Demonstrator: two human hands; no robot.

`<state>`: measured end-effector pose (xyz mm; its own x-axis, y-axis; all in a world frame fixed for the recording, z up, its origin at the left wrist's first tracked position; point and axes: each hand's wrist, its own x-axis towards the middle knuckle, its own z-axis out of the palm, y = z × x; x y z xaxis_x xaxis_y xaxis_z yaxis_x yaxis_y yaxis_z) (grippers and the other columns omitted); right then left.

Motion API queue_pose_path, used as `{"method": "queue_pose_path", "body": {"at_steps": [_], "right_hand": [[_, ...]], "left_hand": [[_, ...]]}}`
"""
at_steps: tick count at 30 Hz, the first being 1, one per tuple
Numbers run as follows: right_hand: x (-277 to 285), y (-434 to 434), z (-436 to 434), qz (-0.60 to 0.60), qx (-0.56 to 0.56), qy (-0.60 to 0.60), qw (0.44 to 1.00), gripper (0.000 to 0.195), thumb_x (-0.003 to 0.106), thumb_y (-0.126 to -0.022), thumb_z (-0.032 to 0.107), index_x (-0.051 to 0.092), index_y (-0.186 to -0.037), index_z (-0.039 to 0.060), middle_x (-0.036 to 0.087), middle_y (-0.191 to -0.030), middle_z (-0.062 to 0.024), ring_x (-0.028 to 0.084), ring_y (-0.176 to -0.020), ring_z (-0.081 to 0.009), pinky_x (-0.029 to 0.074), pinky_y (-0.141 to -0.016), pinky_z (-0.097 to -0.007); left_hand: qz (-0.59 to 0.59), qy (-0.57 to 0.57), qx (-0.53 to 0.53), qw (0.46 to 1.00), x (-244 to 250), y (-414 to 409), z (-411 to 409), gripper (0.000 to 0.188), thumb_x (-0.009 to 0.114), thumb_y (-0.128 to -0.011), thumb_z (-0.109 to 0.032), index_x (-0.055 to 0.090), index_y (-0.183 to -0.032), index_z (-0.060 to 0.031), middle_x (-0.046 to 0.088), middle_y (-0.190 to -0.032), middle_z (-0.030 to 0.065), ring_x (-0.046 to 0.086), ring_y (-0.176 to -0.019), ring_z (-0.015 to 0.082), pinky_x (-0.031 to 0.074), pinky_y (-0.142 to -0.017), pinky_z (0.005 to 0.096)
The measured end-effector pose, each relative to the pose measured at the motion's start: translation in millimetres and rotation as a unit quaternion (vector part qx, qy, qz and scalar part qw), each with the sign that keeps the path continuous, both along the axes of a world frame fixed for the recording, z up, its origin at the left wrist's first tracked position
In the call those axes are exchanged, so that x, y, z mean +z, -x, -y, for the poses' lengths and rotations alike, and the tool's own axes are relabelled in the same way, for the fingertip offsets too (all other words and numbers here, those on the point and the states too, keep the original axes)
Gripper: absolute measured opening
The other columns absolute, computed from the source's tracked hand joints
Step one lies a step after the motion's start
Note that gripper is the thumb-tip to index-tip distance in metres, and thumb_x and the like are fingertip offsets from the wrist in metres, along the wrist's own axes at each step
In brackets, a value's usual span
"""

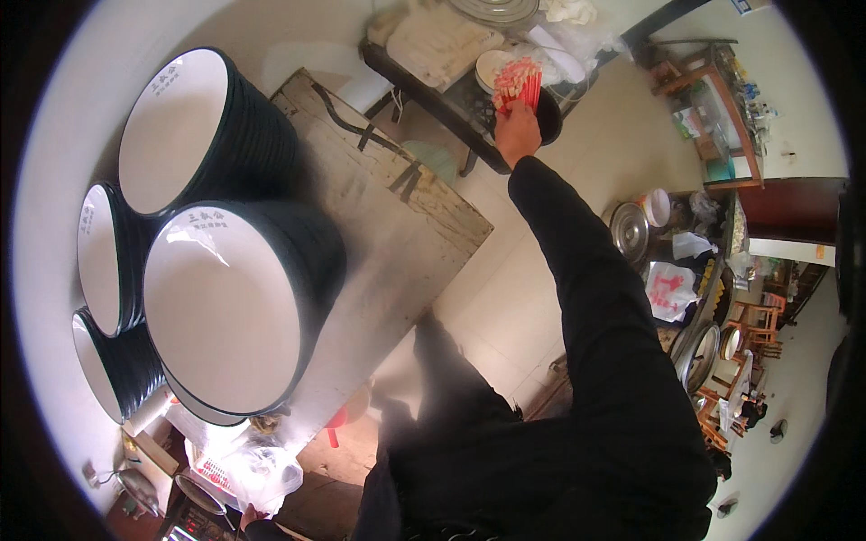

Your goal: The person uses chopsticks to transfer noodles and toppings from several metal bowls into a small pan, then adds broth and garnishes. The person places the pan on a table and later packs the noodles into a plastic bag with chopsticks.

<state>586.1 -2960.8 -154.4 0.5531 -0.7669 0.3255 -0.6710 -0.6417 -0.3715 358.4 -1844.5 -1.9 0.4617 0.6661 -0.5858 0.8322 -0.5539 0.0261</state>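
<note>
At the upper middle, my right hand (518,132) grips a bundle of thin red sticks with pale ends (519,81). The bundle is over a dark round container (549,122), beside a pale bowl (488,69) on a dark-edged table. My left hand (250,517) is partly visible at the lower left, at the edge of a clear plastic bag (267,473); its fingers are too small and bright to read. Tall stacks of large white bowls with dark outsides (223,311) stand on a worn table to the left, and the front ones bear printed writing.
The worn table's corner (490,228) juts out before me. A dark-framed table (433,101) holds folded cloth and plastic bags. On the right are a counter with metal lids (629,232), a printed white bag (671,291) and wooden chairs. A pan (199,494) is at lower left.
</note>
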Motion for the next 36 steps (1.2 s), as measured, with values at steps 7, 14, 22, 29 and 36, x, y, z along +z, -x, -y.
{"method": "queue_pose_path", "body": {"at_steps": [7,14,22,29,36], "right_hand": [[31,21,24,0.028,0.093,0.060,0.993,0.022,0.074,-0.096,0.029,0.075,-0.105,0.0090,0.071,-0.103,-0.0147,0.069,-0.098,-0.0385,0.054,-0.084,-0.0500],[89,110,-6,0.288,0.331,-0.256,0.861,0.026,0.057,-0.111,0.020,0.070,-0.127,0.0035,0.071,-0.126,-0.0165,0.066,-0.119,-0.0249,0.050,-0.105,-0.0391],[188,204,-449,-0.182,0.490,-0.434,0.734,0.018,0.061,-0.109,0.016,0.070,-0.114,0.0011,0.064,-0.090,-0.0013,0.059,-0.082,-0.0086,0.050,-0.075,-0.0264],[166,202,-856,-0.417,0.425,-0.738,0.319,0.038,0.063,-0.108,0.037,0.074,-0.116,0.0009,0.064,-0.084,0.0007,0.058,-0.073,-0.0081,0.047,-0.066,-0.0261],[141,225,-988,-0.420,0.303,-0.715,0.470,0.043,0.064,-0.106,0.039,0.068,-0.118,-0.0019,0.069,-0.110,-0.0127,0.063,-0.082,-0.0175,0.052,-0.065,-0.0298]], "left_hand": [[-0.056,-0.025,-0.077,0.995,14,-7,-13,0.058,0.053,-0.103,-0.049,0.076,-0.089,0.0021,0.076,-0.082,0.0196,0.071,-0.069,0.0295,0.053,-0.067,0.0482],[-0.083,-0.064,-0.320,0.942,-15,4,-110,0.043,0.055,-0.104,-0.045,0.074,-0.107,-0.0064,0.076,-0.088,0.0103,0.072,-0.078,0.0256,0.056,-0.070,0.0443],[0.191,0.231,0.029,0.953,-31,73,-103,0.038,0.061,-0.107,-0.041,0.073,-0.106,-0.0051,0.070,-0.086,0.0049,0.068,-0.075,0.0183,0.056,-0.068,0.0332],[0.298,0.430,0.165,0.836,27,76,-61,0.031,0.071,-0.105,-0.032,0.073,-0.102,-0.0006,0.069,-0.088,0.0039,0.067,-0.077,0.0136,0.055,-0.071,0.0286],[0.276,0.507,0.163,0.800,24,103,-89,0.029,0.073,-0.103,-0.020,0.071,-0.119,0.0047,0.073,-0.102,0.0060,0.068,-0.089,0.0159,0.055,-0.083,0.0292]]}}
